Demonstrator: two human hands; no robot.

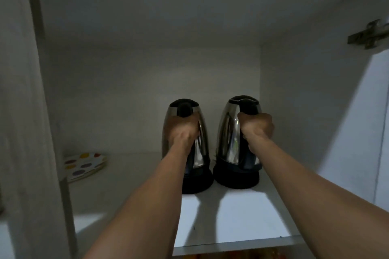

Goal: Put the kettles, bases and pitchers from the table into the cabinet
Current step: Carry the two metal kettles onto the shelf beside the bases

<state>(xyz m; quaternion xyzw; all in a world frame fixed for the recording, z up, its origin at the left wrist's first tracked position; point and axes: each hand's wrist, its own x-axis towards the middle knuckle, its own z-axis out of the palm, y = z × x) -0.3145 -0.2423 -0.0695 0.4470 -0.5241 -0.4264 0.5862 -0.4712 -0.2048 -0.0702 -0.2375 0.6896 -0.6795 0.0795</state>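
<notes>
**Two kettles, two fists, one shelf**

Head view: the left hand [183, 130] clenches the left kettle [201, 147] by its handle; the right hand [257, 126] grips the right kettle [228, 132] likewise. Both kettles stand on black bases [235, 178] on the cabinet shelf [242, 216], beside spotted plates [84, 166].

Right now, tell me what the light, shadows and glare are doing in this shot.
Head view: cabinet interior dim; a bright patch on the shelf front, crossed by arm shadows; streaky glare on both kettles; plates at left soft and blurred.
</notes>
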